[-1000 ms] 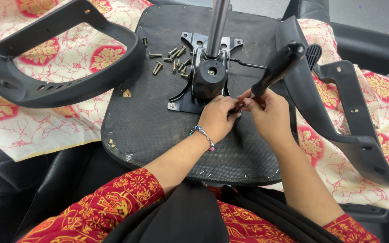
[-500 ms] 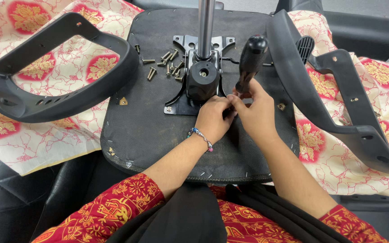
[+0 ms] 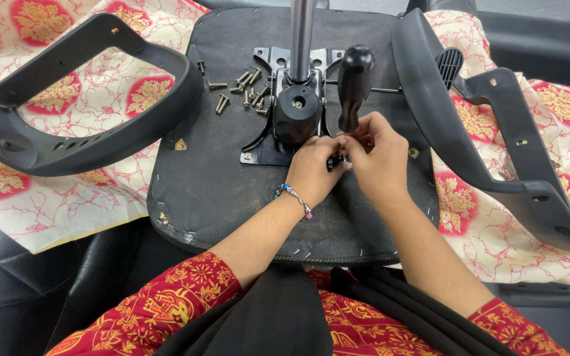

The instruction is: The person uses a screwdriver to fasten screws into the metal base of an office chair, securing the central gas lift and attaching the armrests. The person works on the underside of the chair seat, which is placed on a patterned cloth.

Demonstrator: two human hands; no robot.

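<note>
An upturned black chair seat (image 3: 219, 178) lies in front of me with its metal mechanism plate (image 3: 295, 112) and a steel column (image 3: 301, 33) standing up from it. My right hand (image 3: 380, 155) grips a screwdriver with a black handle (image 3: 353, 82), held upright at the plate's right front corner. My left hand (image 3: 315, 168) pinches at the screwdriver's tip, where the fingers hide what is under it. Several loose bolts (image 3: 242, 89) lie on the seat to the left of the column.
A black armrest (image 3: 67, 142) rests on the left, another black armrest (image 3: 489, 125) on the right, both on a cream cloth with red and gold flowers (image 3: 54, 204). Black upholstery (image 3: 8, 283) shows underneath and at the far right.
The screwdriver has swung from a lean to the right to nearly upright. Both hands have stayed together at its tip near the plate's corner.
</note>
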